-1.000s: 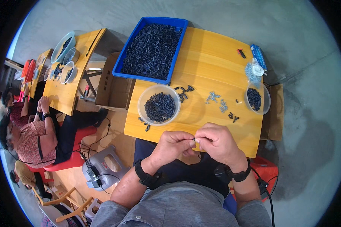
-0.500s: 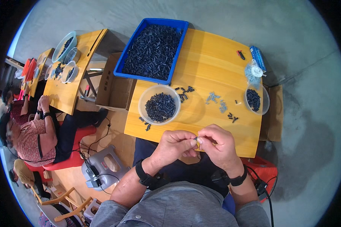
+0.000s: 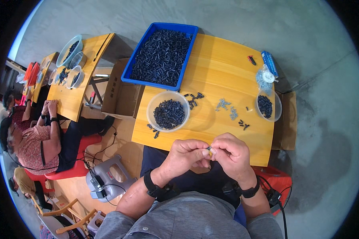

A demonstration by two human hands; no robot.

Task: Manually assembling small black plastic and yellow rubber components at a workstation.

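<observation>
Evidently, the left hand (image 3: pixel 187 154) and right hand (image 3: pixel 233 156) pinch a tiny part (image 3: pixel 209 148) in a fingertip grip, near the counter (image 3: pixel 215 67) edge. It looks light and stiff, probably best held by its ends.

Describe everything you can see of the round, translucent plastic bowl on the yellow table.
The round, translucent plastic bowl stands upright and open on the yellow, wood-look table, beyond the left hand. It has a circular rim and holds a heap of small black pieces. Loose black pieces lie beside it. No hand touches it; whether the blue rectangular tray does is unclear.
</observation>
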